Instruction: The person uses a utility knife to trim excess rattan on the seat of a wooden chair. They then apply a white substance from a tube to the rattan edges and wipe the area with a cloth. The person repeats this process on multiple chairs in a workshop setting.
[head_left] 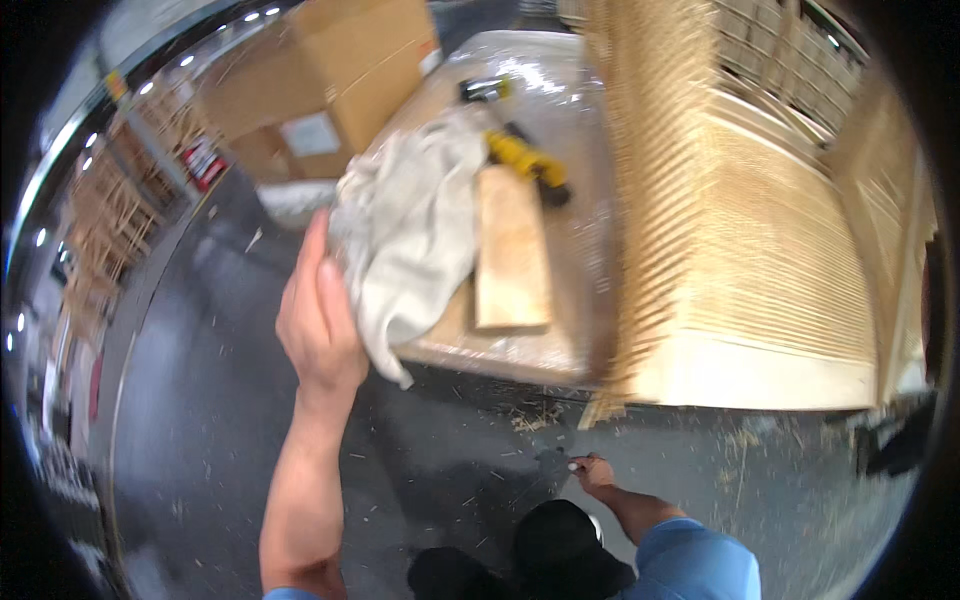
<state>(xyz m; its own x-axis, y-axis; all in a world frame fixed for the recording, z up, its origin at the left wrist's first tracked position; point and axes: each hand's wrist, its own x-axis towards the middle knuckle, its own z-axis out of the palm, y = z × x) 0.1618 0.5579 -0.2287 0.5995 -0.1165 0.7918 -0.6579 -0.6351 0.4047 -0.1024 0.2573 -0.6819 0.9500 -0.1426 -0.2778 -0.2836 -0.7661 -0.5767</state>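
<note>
My left hand [322, 315] is raised at the left edge of a crumpled pale grey cloth [415, 225], its fingers stretched out; whether it touches the cloth I cannot tell. The cloth lies on a surface wrapped in clear plastic film [575, 300], with one corner hanging over the front edge. Right of the cloth sits a light wooden block [512, 260]. A yellow and black tool [527, 160], blurred, lies just behind the block. Low down by my body, my right hand [594, 472] is closed, with a small pale tip showing at its fingers.
A large cardboard box [375, 75] stands behind the cloth. On the right rises a pale wooden piece with a woven or slatted panel [780, 260]. Wood scraps litter the dark floor [450, 455]. Wooden frames [110, 230] stand far left, near a red object [204, 164].
</note>
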